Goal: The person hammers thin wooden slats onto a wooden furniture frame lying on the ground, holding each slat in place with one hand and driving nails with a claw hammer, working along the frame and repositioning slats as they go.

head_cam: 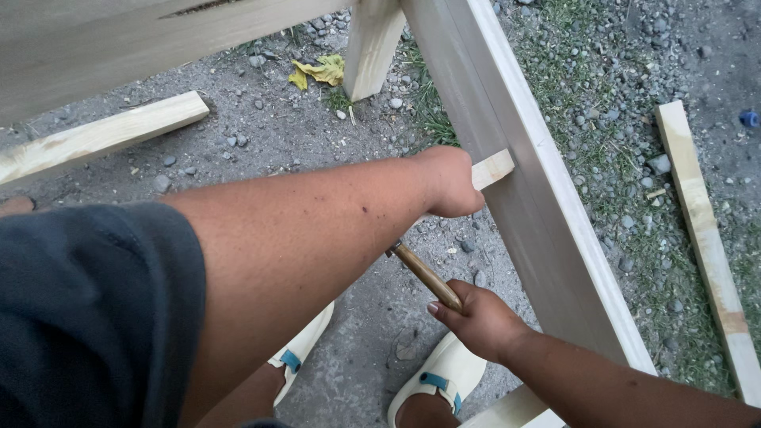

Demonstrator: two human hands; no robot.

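Dim, even daylight; soft shadows, slight blur.

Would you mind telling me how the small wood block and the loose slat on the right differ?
The block is short; the slat is long and thin. The left hand holds the block against the frame; the slat lies untouched on gravel. Both are pale, bare wood.

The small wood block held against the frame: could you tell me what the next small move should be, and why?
Probably a short tap with the hammer. The left hand presses the small wood block against the slanted board, while the right hand grips the wooden hammer handle. The hammer's head is hidden behind the forearm.
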